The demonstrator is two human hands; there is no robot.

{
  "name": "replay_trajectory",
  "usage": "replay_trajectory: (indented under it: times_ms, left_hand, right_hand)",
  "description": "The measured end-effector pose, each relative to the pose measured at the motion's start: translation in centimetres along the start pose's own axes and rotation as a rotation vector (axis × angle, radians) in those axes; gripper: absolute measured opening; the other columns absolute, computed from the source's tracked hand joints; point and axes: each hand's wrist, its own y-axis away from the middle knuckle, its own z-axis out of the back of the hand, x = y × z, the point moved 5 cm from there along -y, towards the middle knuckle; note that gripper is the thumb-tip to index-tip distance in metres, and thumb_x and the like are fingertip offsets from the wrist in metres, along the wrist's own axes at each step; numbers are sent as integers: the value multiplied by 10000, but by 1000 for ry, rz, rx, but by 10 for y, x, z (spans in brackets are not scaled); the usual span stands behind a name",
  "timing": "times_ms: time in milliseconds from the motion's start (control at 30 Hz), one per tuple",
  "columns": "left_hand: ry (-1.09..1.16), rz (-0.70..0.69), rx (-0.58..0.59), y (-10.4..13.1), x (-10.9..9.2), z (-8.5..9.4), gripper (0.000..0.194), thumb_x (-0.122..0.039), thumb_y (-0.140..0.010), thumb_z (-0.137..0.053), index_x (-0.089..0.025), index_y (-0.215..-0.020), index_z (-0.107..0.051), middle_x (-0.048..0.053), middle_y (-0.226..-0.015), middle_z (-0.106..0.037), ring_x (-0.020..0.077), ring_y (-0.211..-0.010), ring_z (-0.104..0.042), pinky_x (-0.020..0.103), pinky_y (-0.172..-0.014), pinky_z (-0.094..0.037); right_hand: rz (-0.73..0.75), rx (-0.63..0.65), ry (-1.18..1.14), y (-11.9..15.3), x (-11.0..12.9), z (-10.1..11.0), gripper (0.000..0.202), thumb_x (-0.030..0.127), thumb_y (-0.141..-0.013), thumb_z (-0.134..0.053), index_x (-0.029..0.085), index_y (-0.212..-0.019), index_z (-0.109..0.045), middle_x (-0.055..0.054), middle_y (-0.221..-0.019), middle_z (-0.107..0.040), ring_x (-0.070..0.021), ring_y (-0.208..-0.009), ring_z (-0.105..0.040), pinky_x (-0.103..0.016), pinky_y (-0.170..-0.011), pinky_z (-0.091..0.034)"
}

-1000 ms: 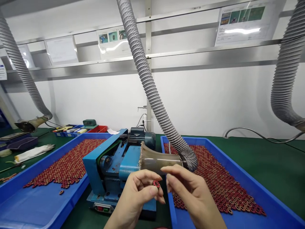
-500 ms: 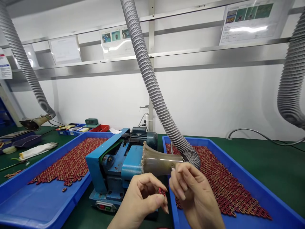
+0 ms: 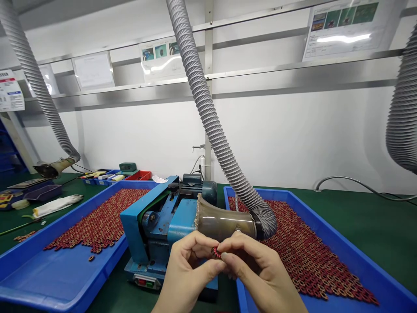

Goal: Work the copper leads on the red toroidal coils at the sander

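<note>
Thumb and fingertips of my left hand [image 3: 192, 267] pinch a small ring coil [image 3: 215, 252] wound with red wire. From the other side, my right hand [image 3: 257, 265] is closed at the same coil, its thumb and forefinger on the right edge. Fingertips cover part of the ring. Both hands are raised in front of a blue belt machine [image 3: 153, 234], whose brownish funnel-shaped hood [image 3: 224, 221] lies just behind them.
Blue trays stand either side of the machine: a left tray [image 3: 42, 278] and a right tray [image 3: 391, 278], both bearing many reddish rings. A grey ribbed hose [image 3: 208, 108] runs down to the hood. A white glove [image 3: 57, 205] lies at far left.
My right hand has moved left and its thumb and forefinger now meet the coil. My left hand keeps its pinch. The whole view has shifted slightly.
</note>
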Motion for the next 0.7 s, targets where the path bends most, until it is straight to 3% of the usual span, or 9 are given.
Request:
replay_trajectory:
  times_ms: [167, 233, 367, 533, 700]
  left_hand:
    - [-49, -12, -38, -1, 0, 2, 299, -318, -523, -966, -174, -670, -748, -22, -625, -742, 78, -595, -686, 118, -606, -504]
    - [35, 18, 25, -2, 3, 0, 307, -343, -551, -956, -170, -703, -753, -10, -621, -739, 89, -584, -683, 141, -604, -513]
    - [190, 128, 131, -3, 9, -3, 302, -372, -626, -922, -155, -724, -736, 7, -585, -716, 104, -532, -666, 182, -575, -527]
    - [307, 251, 158, -2, 14, -4, 289, -306, -638, -925, -136, -717, -705, 27, -591, -721, 105, -524, -675, 172, -570, -531]
    - [310, 245, 186, -2, 14, -4, 301, -312, -654, -917, -138, -733, -685, 18, -608, -719, 92, -530, -670, 157, -568, -521]
  right_hand:
    - [-27, -143, -101, 0, 2, -5, 225, 292, -832, -678, 203, -625, -664, 35, -619, -529, -117, -608, -457, -217, -601, -391]
    - [-68, -186, -213, 0, 2, -9, 285, 361, -817, -720, 186, -606, -642, 40, -600, -502, -108, -584, -437, -217, -582, -376]
    - [-187, -157, -512, -1, -1, -20, 441, 519, -715, -823, 155, -612, -596, 51, -560, -479, -73, -516, -410, -192, -516, -349]
    - [-221, -184, -594, -1, -3, -24, 450, 497, -668, -868, 143, -620, -595, 63, -534, -461, -48, -473, -398, -176, -469, -311]
    - [-190, -222, -602, 0, -3, -25, 409, 456, -680, -870, 147, -608, -613, 65, -537, -461, -46, -458, -388, -190, -457, -313]
